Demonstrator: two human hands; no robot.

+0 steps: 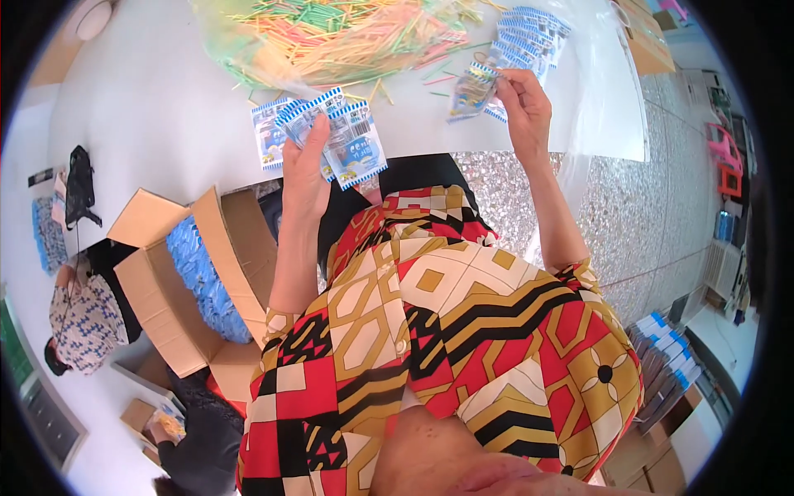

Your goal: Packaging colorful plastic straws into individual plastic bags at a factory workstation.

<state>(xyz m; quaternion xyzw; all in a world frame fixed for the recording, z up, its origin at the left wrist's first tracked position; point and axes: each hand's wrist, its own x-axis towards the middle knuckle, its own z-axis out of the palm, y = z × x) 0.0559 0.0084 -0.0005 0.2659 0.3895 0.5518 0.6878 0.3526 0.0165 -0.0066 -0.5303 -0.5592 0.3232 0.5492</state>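
Note:
My left hand (306, 169) is closed on several fanned small packets (357, 147), transparent with blue-and-white printing and striped edges, its thumb pressed across them. They are held at the near edge of the white table (198, 124). To the right, my right hand (527, 112) pinches the upper edge of a single small packet (473, 93) with something yellowish inside. Just beyond that hand, an overlapping row of similar packets (531, 35) lies on the table. Some of my right fingers are curled out of sight.
A transparent bag of thin coloured sticks (331, 33) spreads over the far table, with loose sticks (438, 80) beside it. An open cardboard box (157, 289) of blue packets (203, 273) stands at my left. Two other people (91, 318) work farther left.

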